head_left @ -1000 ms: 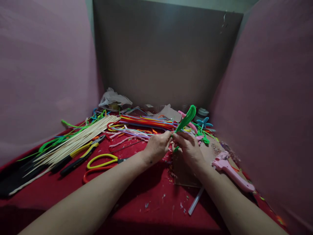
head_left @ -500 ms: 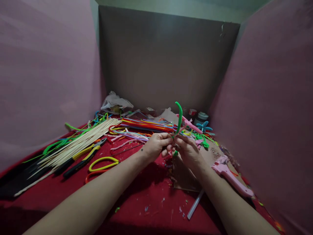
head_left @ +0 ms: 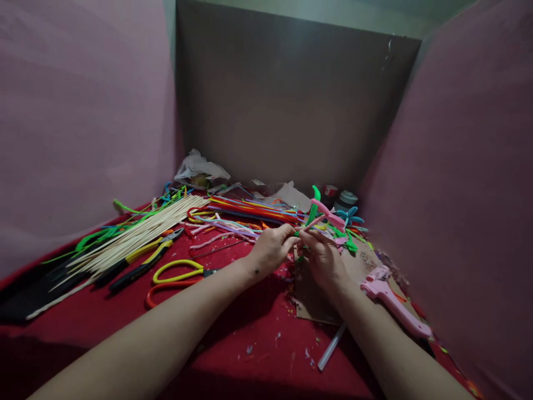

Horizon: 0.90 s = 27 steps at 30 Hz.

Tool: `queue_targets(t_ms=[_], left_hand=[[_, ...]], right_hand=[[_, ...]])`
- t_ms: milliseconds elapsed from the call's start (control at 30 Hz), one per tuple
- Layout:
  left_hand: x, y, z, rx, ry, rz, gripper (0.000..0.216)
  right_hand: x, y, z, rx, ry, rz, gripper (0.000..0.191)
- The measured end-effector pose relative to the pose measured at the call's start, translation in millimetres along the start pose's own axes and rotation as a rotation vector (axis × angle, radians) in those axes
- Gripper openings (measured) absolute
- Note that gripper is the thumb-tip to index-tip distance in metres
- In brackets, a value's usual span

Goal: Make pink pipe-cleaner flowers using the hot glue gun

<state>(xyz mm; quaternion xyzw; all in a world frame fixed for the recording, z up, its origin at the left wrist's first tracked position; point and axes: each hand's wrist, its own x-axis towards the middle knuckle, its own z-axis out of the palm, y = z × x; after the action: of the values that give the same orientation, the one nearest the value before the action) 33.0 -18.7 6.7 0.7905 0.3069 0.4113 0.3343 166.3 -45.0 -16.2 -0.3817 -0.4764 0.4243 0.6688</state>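
My left hand (head_left: 272,247) and my right hand (head_left: 322,258) meet above the middle of the table, fingertips pinched close together. Between them they hold a pipe-cleaner flower: a pink piece (head_left: 328,214) with petals on a thin stem leans to the right. A green pipe-cleaner leaf (head_left: 315,206) stands up from the same spot, its top curled left. A bit of green shows at my left fingertips, and the lower stem is mostly hidden by my fingers. Under my right hand lies a cardboard sheet (head_left: 312,305).
Wooden skewers (head_left: 141,239), pliers (head_left: 145,261) and yellow-and-orange-handled scissors (head_left: 177,283) lie at left. Bundled pipe cleaners (head_left: 258,210) stretch behind my hands. A pink glue gun (head_left: 395,303), a clear glue stick (head_left: 332,349) and a blue pipe-cleaner flower (head_left: 347,215) are at right.
The flower has tipped, its pink petals now more to the right and its green leaf appearing shorter. My left hand's fingers have closed in more. The view has shifted slightly.
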Motion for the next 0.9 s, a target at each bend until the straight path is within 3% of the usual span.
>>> queue_targets(t_ms=[133, 233, 467, 633, 767, 900], left_hand=[[-3, -9, 2, 0.323, 0.056, 0.193, 0.013], [-3, -9, 2, 0.306, 0.037, 0.179, 0.016], [2, 3, 1, -0.394, -0.105, -0.214, 0.018], [5, 2, -4, -0.714, -0.164, -0.286, 0.02], [6, -2, -6, -0.947, -0.26, -0.405, 0.016], [6, -5, -6, -1.037, -0.341, -0.421, 0.014]], right_hand=[[-2, -2, 1, 0.006, -0.038, 0.044, 0.011], [-3, -5, 4, 0.015, -0.051, 0.063, 0.009], [-5, -10, 10, 0.057, -0.081, 0.038, 0.009], [-4, -9, 7, 0.166, -0.107, 0.084, 0.01], [-2, -7, 2, 0.082, -0.078, 0.005, 0.007], [1, -5, 0, 0.058, -0.062, 0.024, 0.007]])
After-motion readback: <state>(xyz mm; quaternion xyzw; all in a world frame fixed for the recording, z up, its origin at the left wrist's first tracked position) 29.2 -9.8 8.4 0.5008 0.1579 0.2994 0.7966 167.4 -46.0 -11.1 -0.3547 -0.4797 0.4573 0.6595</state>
